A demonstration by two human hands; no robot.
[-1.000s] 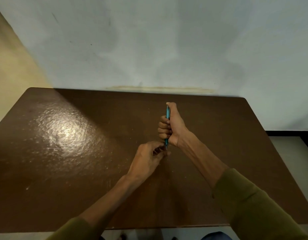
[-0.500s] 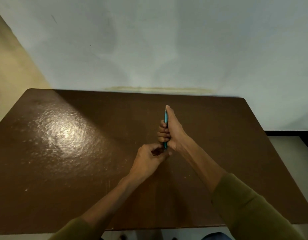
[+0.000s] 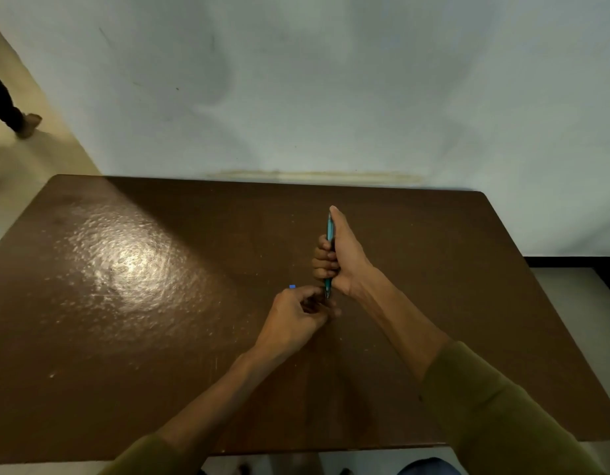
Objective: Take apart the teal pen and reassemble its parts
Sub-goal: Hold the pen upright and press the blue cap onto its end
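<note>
The teal pen (image 3: 329, 231) stands nearly upright over the middle of the brown table (image 3: 125, 303). My right hand (image 3: 344, 255) is fisted around its barrel, with the thumb lying along the upper part. Just below, my left hand (image 3: 296, 317) has its fingers curled and pinched at the pen's lower tip (image 3: 327, 293); the fingers hide the tip piece itself. A tiny blue speck (image 3: 292, 286) shows just above my left knuckles; what it is cannot be told.
A pale wall (image 3: 331, 97) rises directly behind the table's far edge. At the far left, a person's leg and shoe (image 3: 26, 123) are on the cream floor. The table's near edge (image 3: 296, 452) is close to my body.
Both hands have stayed almost in place on the pen. A person's leg has come into view at the far left, and the blue speck now shows by my left hand.
</note>
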